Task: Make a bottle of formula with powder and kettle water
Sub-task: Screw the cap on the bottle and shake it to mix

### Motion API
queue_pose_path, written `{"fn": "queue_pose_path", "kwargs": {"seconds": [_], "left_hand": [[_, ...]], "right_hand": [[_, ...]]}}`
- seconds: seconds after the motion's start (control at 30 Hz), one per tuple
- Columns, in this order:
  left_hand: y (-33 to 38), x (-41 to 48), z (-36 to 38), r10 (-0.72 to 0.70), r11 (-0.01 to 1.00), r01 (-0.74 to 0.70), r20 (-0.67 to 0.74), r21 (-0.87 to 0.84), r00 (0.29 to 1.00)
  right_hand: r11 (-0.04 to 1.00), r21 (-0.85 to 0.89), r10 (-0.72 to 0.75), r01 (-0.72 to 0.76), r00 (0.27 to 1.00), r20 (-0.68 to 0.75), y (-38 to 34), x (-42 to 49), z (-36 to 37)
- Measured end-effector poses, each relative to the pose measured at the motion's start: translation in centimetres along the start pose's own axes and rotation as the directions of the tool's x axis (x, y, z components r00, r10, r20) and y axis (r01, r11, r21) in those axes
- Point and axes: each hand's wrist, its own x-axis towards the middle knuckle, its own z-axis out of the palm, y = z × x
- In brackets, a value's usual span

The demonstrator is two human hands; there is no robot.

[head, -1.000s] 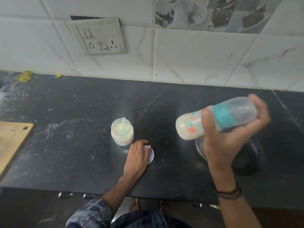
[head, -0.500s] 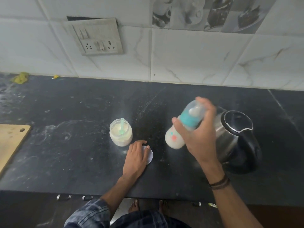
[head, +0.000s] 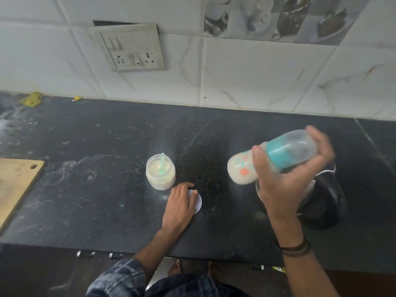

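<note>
Gripping the bottle (head: pixel 280 152) round its teal collar, the right hand (head: pixel 282 185) held it nearly level above the bench (head: pixel 96 189), milky base pointing left toward the powder jar (head: pixel 160 175) (cap end right); the left hand (head: pixel 180 203) lay flat on the white lid (head: pixel 198 204).

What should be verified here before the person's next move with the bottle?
1. Grip of right hand on bottle: ok, fingers curl round it.
2. Cap and teal collar fitted: ok.
3. Formula fully mixed: cannot tell, milky but blurred.
4. Powder jar closed: not ok, open with scoop inside.
5. Lid within reach: ok, under left hand.
</note>
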Motion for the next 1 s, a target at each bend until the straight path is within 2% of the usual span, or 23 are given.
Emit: {"fn": "queue_pose_path", "kwargs": {"seconds": [0.03, 0.07, 0.17, 0.2, 0.27, 0.33, 0.37, 0.4, 0.43, 0.47, 0.5, 0.67, 0.83, 0.9, 1.0], "left_hand": [[-0.1, -0.1, 0.0, 0.03, 1.0, -0.03, -0.007, -0.002, 1.0], [-0.2, -0.2, 0.1, 0.048, 0.999, -0.048, -0.008, -0.008, 0.999], [-0.4, -0.2, 0.0, 0.031, 0.999, -0.031, 0.005, -0.031, 1.0], [-0.5, -0.1, 0.1, 0.017, 0.999, -0.017, 0.012, -0.036, 1.0], [-0.5, 0.0, 0.2, -0.007, 1.0, 0.008, 0.018, -0.03, 1.0], [-0.6, 0.0, 0.4, -0.002, 0.999, 0.003, 0.017, -0.032, 1.0], [-0.7, 0.0, 0.4, 0.001, 0.999, -0.001, 0.012, -0.038, 1.0], [-0.8, -0.1, 0.4, 0.004, 0.999, -0.004, 0.011, -0.04, 1.0], [-0.8, -0.1, 0.3, 0.014, 0.999, -0.013, 0.01, -0.036, 1.0], [-0.7, -0.1, 0.2, 0.027, 0.999, -0.027, 0.01, -0.031, 1.0], [-0.7, -0.1, 0.1, 0.035, 0.999, -0.034, 0.014, -0.032, 0.999], [-0.6, 0.0, 0.2, -0.005, 0.999, 0.005, 0.017, -0.043, 1.0], [-0.7, -0.1, 0.2, 0.014, 0.999, -0.013, 0.016, -0.039, 1.0], [-0.7, -0.1, 0.2, 0.023, 0.999, -0.022, 0.014, -0.029, 1.0], [-0.8, 0.0, 0.3, 0.006, 1.0, -0.005, 0.01, -0.03, 1.0]], "right_hand": [[1.0, -0.023, -0.015, 0.014, 0.999, -0.049, 0.0, -0.1, 0.1], [0.998, -0.061, -0.021, 0.019, 0.999, -0.034, 0.0, 0.0, 0.4], [0.991, -0.123, 0.092, -0.06, 0.958, 0.27, 1.3, -0.3, 1.1], [0.99, -0.128, 0.097, -0.064, 0.957, 0.273, 1.3, -0.5, 0.9], [0.998, -0.066, -0.004, 0.013, 0.991, 0.132, 0.9, 0.1, 0.2], [0.994, -0.081, -0.08, 0.076, 0.996, -0.038, 0.1, 0.7, -0.2], [0.992, -0.092, -0.093, 0.086, 0.993, -0.07, 0.2, 0.8, 0.0], [0.993, -0.104, -0.064, 0.061, 0.998, -0.027, 0.7, 0.7, 0.3], [0.993, -0.115, 0.002, 0.008, 0.996, 0.091, 1.4, 0.4, 0.8], [0.986, -0.152, 0.1, -0.065, 0.968, 0.232, 2.0, -0.1, 1.2], [0.973, -0.201, 0.173, -0.112, 0.933, 0.314, 2.8, -0.9, 1.4], [0.963, -0.236, 0.198, -0.127, 0.93, 0.309, 5.0, -3.3, 1.3], [0.886, -0.46, 0.244, 0.053, 0.791, 0.562, 8.1, -5.1, 1.9], [0.868, -0.496, 0.304, 0.041, 0.744, 0.594, 9.2, -6.0, 1.7], [0.852, -0.523, 0.368, -0.004, 0.715, 0.595, 10.1, -6.9, 1.3]]}}
